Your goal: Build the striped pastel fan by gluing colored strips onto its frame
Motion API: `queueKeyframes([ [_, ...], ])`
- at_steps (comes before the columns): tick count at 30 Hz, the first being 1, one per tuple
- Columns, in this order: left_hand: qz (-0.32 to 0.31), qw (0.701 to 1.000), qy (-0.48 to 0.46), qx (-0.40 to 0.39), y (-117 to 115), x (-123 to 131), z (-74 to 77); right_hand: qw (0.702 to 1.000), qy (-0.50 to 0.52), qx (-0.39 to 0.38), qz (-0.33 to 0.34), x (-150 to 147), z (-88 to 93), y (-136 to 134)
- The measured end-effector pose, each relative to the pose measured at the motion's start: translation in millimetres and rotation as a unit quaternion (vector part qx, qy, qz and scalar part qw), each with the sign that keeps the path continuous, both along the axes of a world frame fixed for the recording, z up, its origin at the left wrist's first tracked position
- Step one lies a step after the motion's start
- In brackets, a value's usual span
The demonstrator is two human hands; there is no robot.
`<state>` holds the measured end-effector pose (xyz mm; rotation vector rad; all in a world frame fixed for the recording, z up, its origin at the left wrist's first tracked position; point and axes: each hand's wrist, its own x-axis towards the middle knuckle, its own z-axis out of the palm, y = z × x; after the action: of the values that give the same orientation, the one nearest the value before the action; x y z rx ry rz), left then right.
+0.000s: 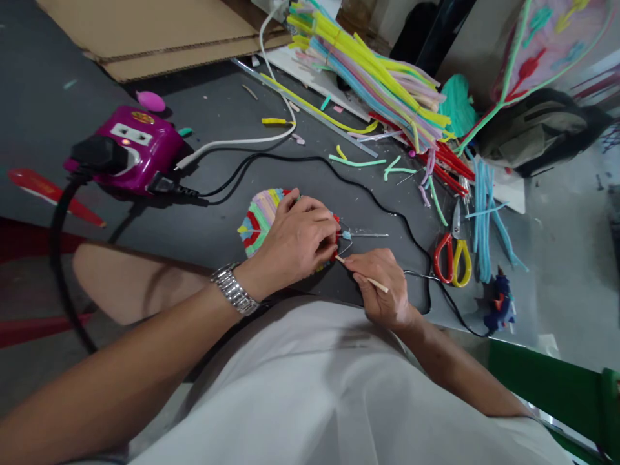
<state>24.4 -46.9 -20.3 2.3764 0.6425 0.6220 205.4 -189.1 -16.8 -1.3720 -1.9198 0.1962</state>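
Observation:
A striped, many-coloured leaf-shaped piece of fuzzy stems (261, 216) lies on the grey table (213, 229). My left hand (300, 236) rests over its middle and right part, fingers bent and pressed together against it, covering much of it. Thin wires (368, 235) stick out from its right end, with a bit of light blue near them. My right hand (380, 284) is closed on a thin wooden stick (378, 284), whose tip touches the red edge of the piece beside my left fingertips.
A purple power box (140, 139) with plugged cords sits at the left. Bundled fuzzy stems (378, 77) lie at the back. Scissors (455, 252), light blue stems (483, 219) and a dark blue glue gun (501, 302) are at the right. A black cord (334, 169) crosses behind my hands.

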Motion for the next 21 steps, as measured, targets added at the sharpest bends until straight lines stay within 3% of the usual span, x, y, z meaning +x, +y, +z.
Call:
queueKeyframes([
  [4, -0.001, 1.000, 0.003, 0.008, -0.3, -0.5, -1.2, 1.000, -0.002, 0.000, 0.007, 0.1, 3.5, 3.5],
  [9, 0.002, 1.000, 0.000, 0.004, -1.1, -0.7, -0.5, 0.998, -0.039, -0.057, 0.014, 1.5, 14.7, 9.8],
  [15, 0.012, 0.999, -0.008, 0.031, -1.5, 0.5, -7.0, 0.984, -0.122, -0.121, 0.055, -1.6, 34.9, 36.2],
  [19, 0.012, 0.999, 0.000, 0.035, -1.1, 0.8, -6.6, 0.977, -0.032, -0.199, 0.062, -1.0, 43.0, 52.7],
  [21, 0.003, 1.000, 0.000, 0.029, 0.1, -0.4, -2.5, 0.976, 0.070, -0.208, 0.014, 6.4, 45.3, 51.6],
])
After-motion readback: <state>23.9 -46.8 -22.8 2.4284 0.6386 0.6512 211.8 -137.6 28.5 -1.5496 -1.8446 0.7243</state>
